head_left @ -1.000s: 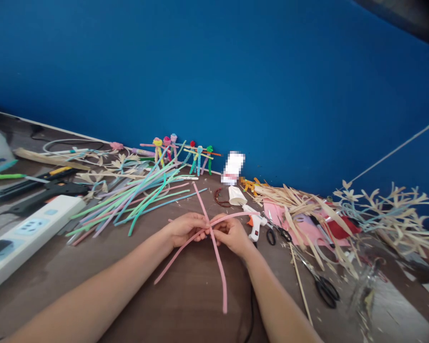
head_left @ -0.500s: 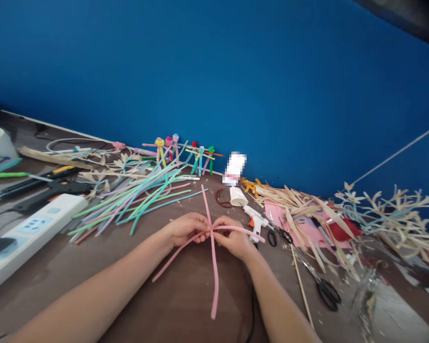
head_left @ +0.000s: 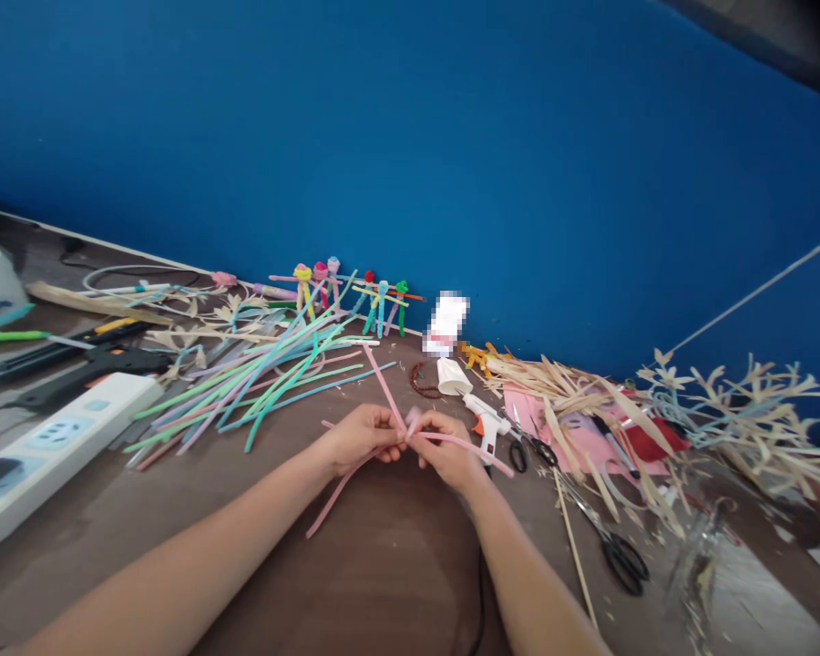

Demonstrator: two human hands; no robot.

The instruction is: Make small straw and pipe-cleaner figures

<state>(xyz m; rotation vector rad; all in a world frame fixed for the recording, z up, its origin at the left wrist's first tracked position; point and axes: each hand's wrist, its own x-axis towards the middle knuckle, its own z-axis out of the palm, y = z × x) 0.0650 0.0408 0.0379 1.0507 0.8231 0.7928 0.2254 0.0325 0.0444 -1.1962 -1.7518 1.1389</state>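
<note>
Pink pipe cleaners (head_left: 385,387) cross between my two hands, their arms sticking out up, left and right. My left hand (head_left: 365,439) pinches them near the crossing, with one strand hanging below it. Fingertips of my right hand (head_left: 444,444) are closed on the same crossing, and a strand passes over that hand to the right. A pale blurred piece stands at the fingertips. Beyond my left hand lies a loose pile of pastel pipe cleaners (head_left: 260,374).
A white power strip (head_left: 75,437) and a black glue gun (head_left: 92,372) lie left. Small pipe-cleaner figures (head_left: 383,305) stand by the blue wall. To the right are a white glue gun (head_left: 486,421), black-handled scissors (head_left: 625,560), dried strips (head_left: 553,387) and a thin stick (head_left: 575,547).
The pink strand that pointed down toward me no longer hangs there; a blurred pale piece shows at the crossing. The upper strand leans further left. Both hands stay close together.
</note>
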